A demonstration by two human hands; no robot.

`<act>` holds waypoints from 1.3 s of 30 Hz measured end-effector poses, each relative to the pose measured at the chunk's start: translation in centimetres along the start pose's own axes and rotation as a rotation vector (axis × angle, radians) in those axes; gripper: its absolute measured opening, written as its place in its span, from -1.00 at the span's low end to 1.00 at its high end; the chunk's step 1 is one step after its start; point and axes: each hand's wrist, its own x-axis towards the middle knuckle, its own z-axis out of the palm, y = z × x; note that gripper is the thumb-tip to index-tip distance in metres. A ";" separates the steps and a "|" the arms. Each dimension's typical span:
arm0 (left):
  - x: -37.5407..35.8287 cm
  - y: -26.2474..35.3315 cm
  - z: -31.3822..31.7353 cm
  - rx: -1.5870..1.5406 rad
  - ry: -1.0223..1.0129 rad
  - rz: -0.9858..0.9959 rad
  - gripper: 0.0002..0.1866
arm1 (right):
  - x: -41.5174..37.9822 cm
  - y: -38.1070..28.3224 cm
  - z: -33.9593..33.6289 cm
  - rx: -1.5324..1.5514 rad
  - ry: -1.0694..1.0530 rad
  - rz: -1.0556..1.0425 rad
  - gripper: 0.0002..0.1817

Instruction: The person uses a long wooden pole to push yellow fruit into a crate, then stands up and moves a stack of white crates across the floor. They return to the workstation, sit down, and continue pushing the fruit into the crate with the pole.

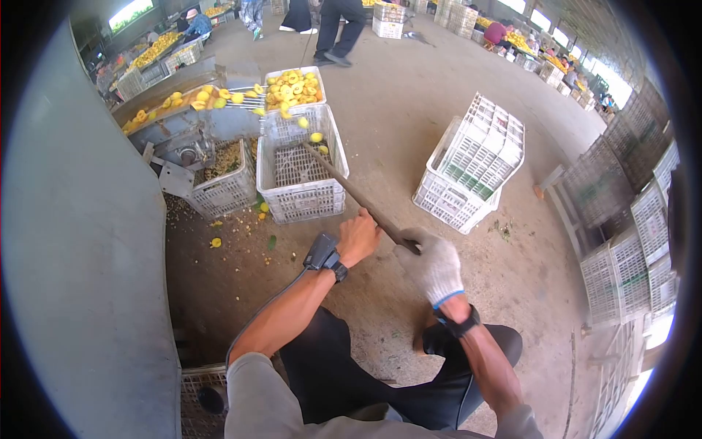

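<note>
Because the wooden pole [349, 189] slants far out from the hands, a small twist at its near end could swing the tip wide and jolt the heaped crate [314, 71], tumbling yellow fruit pieces [296, 89] onto the concrete floor [395, 139]. The bare left hand [358, 238] is curled at the shaft, and the right hand [431, 263], in a pale knitted glove [441, 274], is closed around the butt; if the yarn slips on the wood, the pole could roll. Its far end reaches into the nearer crate [303, 203], though from this angle I cannot tell whether it touches the bottom. Should it snag in the lattice there, a hard pull could drag that crate off line, opening a gap for fruit to drop through.

Both crates are scuffed white plastic, boxy and rigid, the nearer one's walls pierced by slots. The fruit is rounded and moist-looking, some pieces ring-like with hollow centres, so a poke would probably bruise it. Crumbly brown scraps fill the debris crate [223, 194] alongside, and a flat grey panel [84, 234] rises at the left.
</note>
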 end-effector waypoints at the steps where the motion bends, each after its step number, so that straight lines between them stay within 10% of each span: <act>1: 0.3 -0.5 -0.1 0.064 -0.016 0.013 -0.54 | 1.5 0.4 1.7 -0.064 -0.015 -0.031 -0.59; 16: -1.7 1.9 1.1 0.490 0.141 0.290 -0.82 | 14.2 2.7 3.7 -0.155 -0.029 -0.197 -0.58; 32: -1.8 9.8 2.0 0.153 0.241 0.307 -0.18 | -16.1 3.3 -21.7 0.005 -0.013 0.212 -0.53; 39: -2.2 16.5 3.4 0.114 0.286 0.611 -0.31 | -24.3 4.4 -28.2 0.232 0.504 0.454 -0.52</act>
